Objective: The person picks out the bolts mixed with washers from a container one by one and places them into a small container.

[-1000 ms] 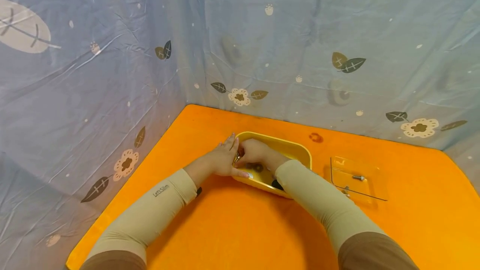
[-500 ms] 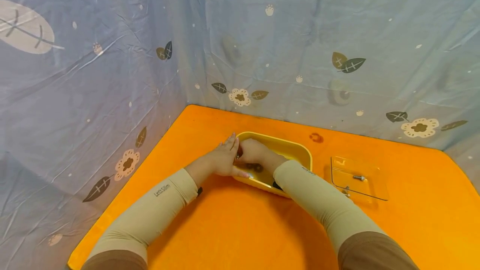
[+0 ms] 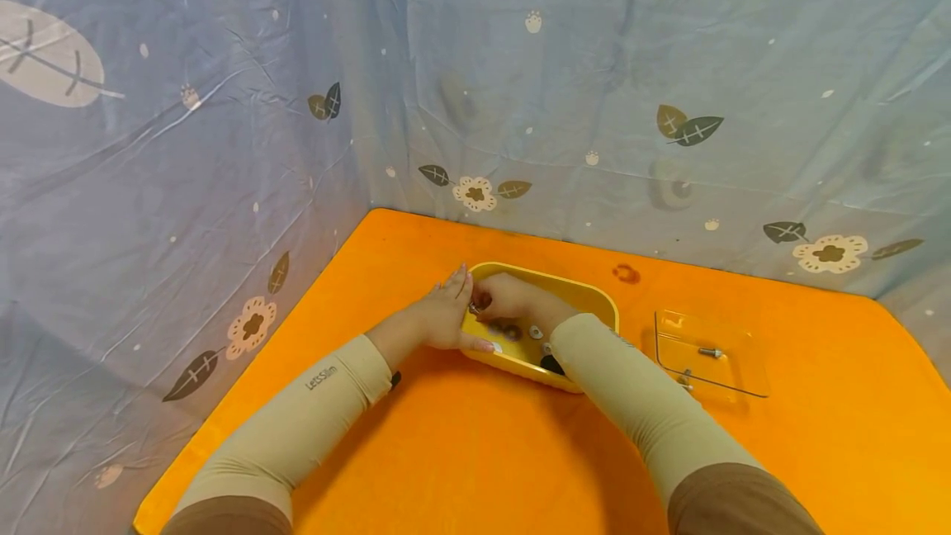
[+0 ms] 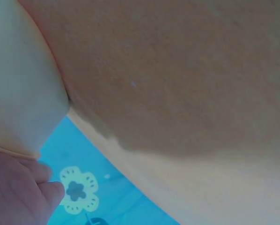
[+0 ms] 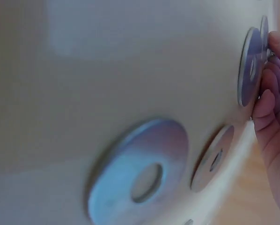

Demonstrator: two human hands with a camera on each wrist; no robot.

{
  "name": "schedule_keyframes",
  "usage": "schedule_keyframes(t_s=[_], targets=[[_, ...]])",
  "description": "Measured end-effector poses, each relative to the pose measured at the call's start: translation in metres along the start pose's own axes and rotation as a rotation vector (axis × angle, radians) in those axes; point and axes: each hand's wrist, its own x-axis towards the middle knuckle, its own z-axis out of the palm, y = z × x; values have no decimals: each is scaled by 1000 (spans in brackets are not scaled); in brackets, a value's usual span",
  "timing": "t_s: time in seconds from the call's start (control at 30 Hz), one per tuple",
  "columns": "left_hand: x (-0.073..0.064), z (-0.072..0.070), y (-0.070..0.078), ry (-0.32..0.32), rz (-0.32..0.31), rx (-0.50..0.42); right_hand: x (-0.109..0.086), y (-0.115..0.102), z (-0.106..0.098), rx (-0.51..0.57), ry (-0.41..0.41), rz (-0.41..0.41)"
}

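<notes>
Smooth tray (image 3: 585,302), 9 o'clock: left hand (image 3: 443,318), fingers straight. Right hand (image 3: 508,297) pinches shiny bit (image 3: 474,309); flat washers (image 3: 536,332) 4 o'clock of it.

A flower-printed curtain (image 3: 565,81) hangs behind; an orange table (image 3: 446,452) adjoins it.

Pale bin wall (image 4: 25,84); hand (image 4: 18,194) at its rim. Part-shadowed tabletop (image 4: 177,93) alongside. Past the edge, blue curtain (image 4: 113,194), pale flower print (image 4: 91,182).

The tub (image 3: 579,297) is yellow, its washers (image 5: 173,145) silvery, the table (image 3: 446,452) orange, the grey-blue curtain (image 3: 557,89) patterned with flowers and leaves.
</notes>
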Motion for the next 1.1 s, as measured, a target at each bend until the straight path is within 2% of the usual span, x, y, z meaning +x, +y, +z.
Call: schedule_keyframes(t_s=[0.23, 0.37, 0.5, 0.83, 1.1], targets=[[-1, -1, 1, 11, 10, -1, -4, 3, -2, 138, 3, -9], [-2, -2, 2, 18, 17, -5, -4, 5, -1, 90, 17, -48], [-2, -2, 2, 7, 11, -14, -2, 8, 0, 51, 12, -48], [1, 1, 0, 4, 6, -10, 1, 12, 1, 99, -20, -14], [0, -1, 1, -12, -1, -16, 1, 10, 0, 149, -59, 5]])
